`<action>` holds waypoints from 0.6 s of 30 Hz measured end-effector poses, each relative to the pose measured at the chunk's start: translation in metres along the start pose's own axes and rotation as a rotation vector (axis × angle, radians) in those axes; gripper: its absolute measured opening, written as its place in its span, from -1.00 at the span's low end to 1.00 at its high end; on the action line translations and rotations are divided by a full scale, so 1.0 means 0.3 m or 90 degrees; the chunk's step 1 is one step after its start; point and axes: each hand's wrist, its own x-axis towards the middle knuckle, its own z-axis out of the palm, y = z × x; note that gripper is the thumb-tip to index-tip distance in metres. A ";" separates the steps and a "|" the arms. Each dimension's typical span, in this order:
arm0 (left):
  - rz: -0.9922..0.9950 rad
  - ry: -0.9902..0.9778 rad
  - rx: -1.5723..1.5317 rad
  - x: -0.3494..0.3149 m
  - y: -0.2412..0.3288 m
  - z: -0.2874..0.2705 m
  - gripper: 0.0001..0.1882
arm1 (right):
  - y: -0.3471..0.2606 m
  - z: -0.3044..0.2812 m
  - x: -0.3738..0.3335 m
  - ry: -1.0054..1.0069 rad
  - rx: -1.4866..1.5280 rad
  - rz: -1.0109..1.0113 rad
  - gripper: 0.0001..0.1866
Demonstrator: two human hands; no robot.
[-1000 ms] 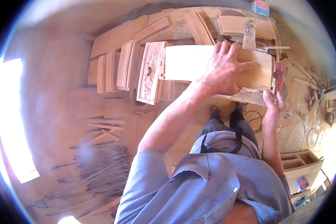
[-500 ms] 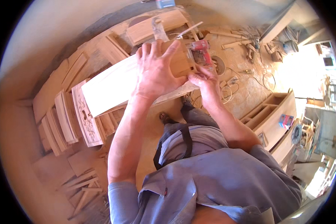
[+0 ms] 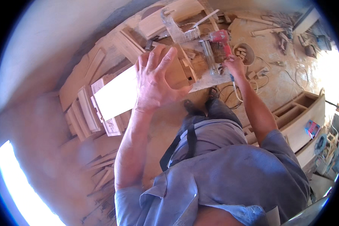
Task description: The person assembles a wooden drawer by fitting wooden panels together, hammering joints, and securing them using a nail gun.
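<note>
My left hand [image 3: 153, 81] spans a long wooden box-like piece [image 3: 115, 93], fingers spread toward its far edge and thumb at the near edge. A pale flat panel shines brightly on this piece, and its right end has a small dark notch. My right hand [image 3: 235, 67] is wrapped round the handle of a red nail gun [image 3: 219, 36] with a long silver magazine. This tool is upright beside the piece's right end, over the dusty workbench [image 3: 205, 83]. A pale hose [image 3: 236, 91] hangs from below its handle.
Shaped boards [image 3: 171, 19] lie along the back of the bench, with a carved panel [image 3: 112, 126] and stacked boards at left. A round container of wood offcuts [image 3: 248, 52] stands beyond my right hand. Coiled cords lie on the floor; a compartmented wooden cabinet [image 3: 301, 109] sits at right.
My right hand has left the wooden piece's end and taken hold of the nail gun to the right. My left hand stays on the piece. The view has shifted.
</note>
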 end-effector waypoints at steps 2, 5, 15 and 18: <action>0.010 0.003 0.010 0.013 0.003 -0.003 0.03 | 0.038 0.015 0.065 0.063 -0.099 -0.052 -0.65; -0.005 0.007 0.005 0.000 0.001 0.001 0.00 | -0.072 0.056 0.056 0.135 -0.211 -0.060 -0.59; 0.045 0.013 0.031 0.015 0.001 0.003 0.10 | -0.111 0.003 0.257 0.002 -0.217 0.043 -0.53; 0.035 0.032 0.013 0.024 0.009 0.005 0.04 | -0.099 -0.021 0.259 -0.022 -0.110 0.064 -0.55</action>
